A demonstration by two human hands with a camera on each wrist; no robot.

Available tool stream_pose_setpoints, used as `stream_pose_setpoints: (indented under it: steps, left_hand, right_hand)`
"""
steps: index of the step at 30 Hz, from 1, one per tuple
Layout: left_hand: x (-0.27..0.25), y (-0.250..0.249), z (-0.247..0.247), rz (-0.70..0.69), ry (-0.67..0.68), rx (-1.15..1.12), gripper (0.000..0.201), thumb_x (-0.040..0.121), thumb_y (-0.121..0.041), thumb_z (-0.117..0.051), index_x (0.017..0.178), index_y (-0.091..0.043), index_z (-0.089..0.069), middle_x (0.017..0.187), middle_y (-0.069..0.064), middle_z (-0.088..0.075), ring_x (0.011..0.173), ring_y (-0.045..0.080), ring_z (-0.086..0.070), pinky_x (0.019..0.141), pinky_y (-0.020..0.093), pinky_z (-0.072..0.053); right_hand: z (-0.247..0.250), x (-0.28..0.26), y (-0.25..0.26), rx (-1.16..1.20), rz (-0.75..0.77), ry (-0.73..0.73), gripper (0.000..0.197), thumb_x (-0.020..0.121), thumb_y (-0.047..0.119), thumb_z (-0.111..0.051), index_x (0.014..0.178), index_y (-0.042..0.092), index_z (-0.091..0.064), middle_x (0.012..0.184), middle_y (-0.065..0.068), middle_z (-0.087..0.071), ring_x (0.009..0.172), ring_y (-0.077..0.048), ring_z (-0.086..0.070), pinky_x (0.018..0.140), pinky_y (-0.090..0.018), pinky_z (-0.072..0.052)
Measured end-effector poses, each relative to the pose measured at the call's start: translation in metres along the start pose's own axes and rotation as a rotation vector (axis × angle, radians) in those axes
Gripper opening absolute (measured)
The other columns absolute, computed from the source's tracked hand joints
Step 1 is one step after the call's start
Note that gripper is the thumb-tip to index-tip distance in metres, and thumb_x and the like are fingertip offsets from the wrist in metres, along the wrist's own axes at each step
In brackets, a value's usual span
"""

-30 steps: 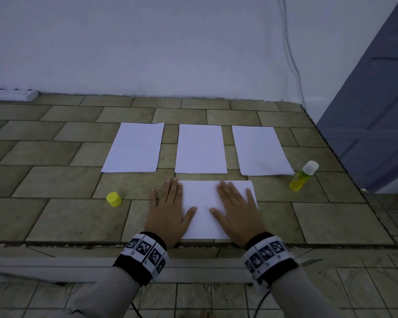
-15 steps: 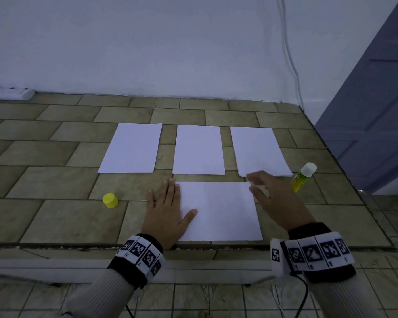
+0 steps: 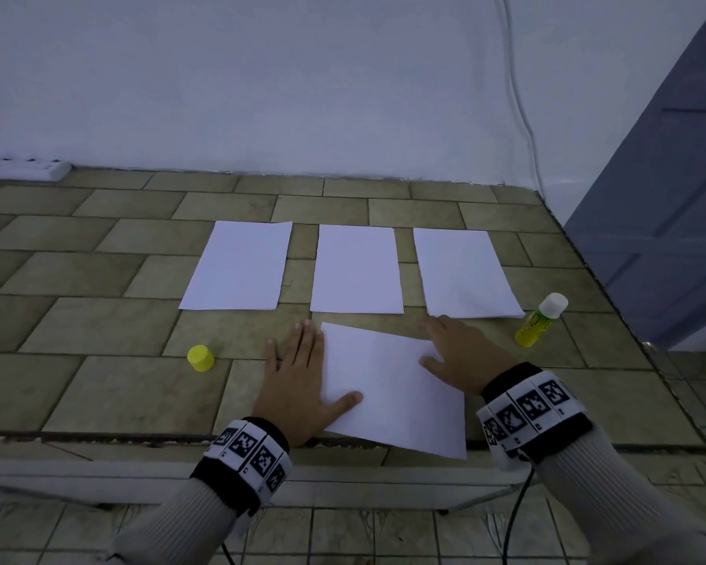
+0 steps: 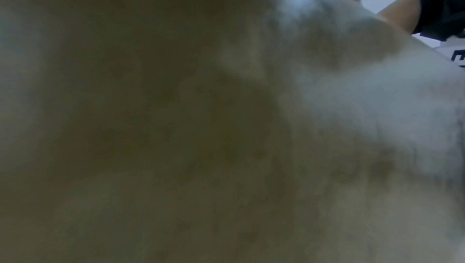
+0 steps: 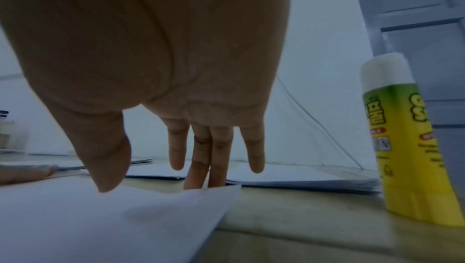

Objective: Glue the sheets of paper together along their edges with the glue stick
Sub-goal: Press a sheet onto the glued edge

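Between flat, spread hands, left hand (image 3: 298,381) and right hand (image 3: 461,356) press the skewed sheet's (image 3: 392,389) side edges.

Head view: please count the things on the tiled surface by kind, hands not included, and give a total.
Sheets of white paper: 4 (three in a row, one nearer sheet)
Glue stick: 1
Yellow cap: 1
White power strip: 1
Total: 7

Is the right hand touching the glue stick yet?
Apart. In the head view the right hand rests at the near sheet's far right corner, with bare tile between it and the glue stick. The right wrist view shows the same gap.
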State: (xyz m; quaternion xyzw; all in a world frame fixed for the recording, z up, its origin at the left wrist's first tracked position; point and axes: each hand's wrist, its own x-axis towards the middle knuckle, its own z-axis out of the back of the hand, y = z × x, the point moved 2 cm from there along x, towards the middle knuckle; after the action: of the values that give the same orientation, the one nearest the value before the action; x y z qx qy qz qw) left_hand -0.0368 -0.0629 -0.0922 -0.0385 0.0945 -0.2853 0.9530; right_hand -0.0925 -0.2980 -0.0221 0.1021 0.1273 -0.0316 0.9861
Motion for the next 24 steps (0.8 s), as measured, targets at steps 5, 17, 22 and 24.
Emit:
stream_pose_setpoints:
  steps: [5, 17, 22, 24]
  left_hand:
    - [-0.001, 0.001, -0.002, -0.012, -0.023, -0.013, 0.124, 0.062, -0.092, 0.014, 0.154, -0.009, 0.009, 0.162, 0.01, 0.012, 0.148, 0.021, 0.016, 0.118, 0.055, 0.008]
    - [-0.002, 0.0, -0.001, -0.012, -0.058, -0.05, 0.108, 0.074, -0.085, 0.005, 0.154, -0.013, 0.009, 0.163, 0.006, 0.011, 0.149, 0.019, 0.016, 0.119, 0.052, 0.011]
    - [-0.004, 0.0, 0.0, -0.006, -0.081, -0.11, 0.111, 0.074, -0.085, 0.007, 0.152, -0.006, 0.013, 0.163, 0.009, 0.009, 0.149, 0.017, 0.014, 0.117, 0.046, 0.016]
    - [-0.004, 0.0, 0.0, -0.003, -0.079, -0.104, 0.11, 0.075, -0.084, 0.004, 0.152, -0.006, 0.014, 0.163, 0.008, 0.009, 0.149, 0.016, 0.014, 0.117, 0.046, 0.017]
  right_hand:
    - [0.005, 0.004, -0.005, 0.129, -0.025, 0.028, 0.045, 0.092, 0.019, -0.056, 0.133, 0.01, -0.038, 0.127, -0.011, -0.046, 0.112, -0.023, -0.05, 0.092, -0.03, -0.043]
    - [0.064, -0.012, -0.018, 0.259, 0.08, 0.031, 0.02, 0.085, 0.008, -0.064, 0.086, 0.028, -0.066, 0.086, 0.018, -0.055, 0.077, 0.003, -0.05, 0.064, -0.006, -0.034]
    - [0.091, -0.006, -0.032, 0.612, 0.036, -0.222, 0.018, 0.085, 0.0, -0.064, 0.089, 0.017, -0.067, 0.088, 0.005, -0.064, 0.074, -0.003, -0.059, 0.062, -0.011, -0.049]
    - [0.087, 0.008, -0.036, 0.818, -0.014, -0.312, 0.019, 0.086, -0.004, -0.062, 0.089, 0.015, -0.065, 0.089, 0.0, -0.064, 0.075, -0.013, -0.062, 0.056, -0.016, -0.051]
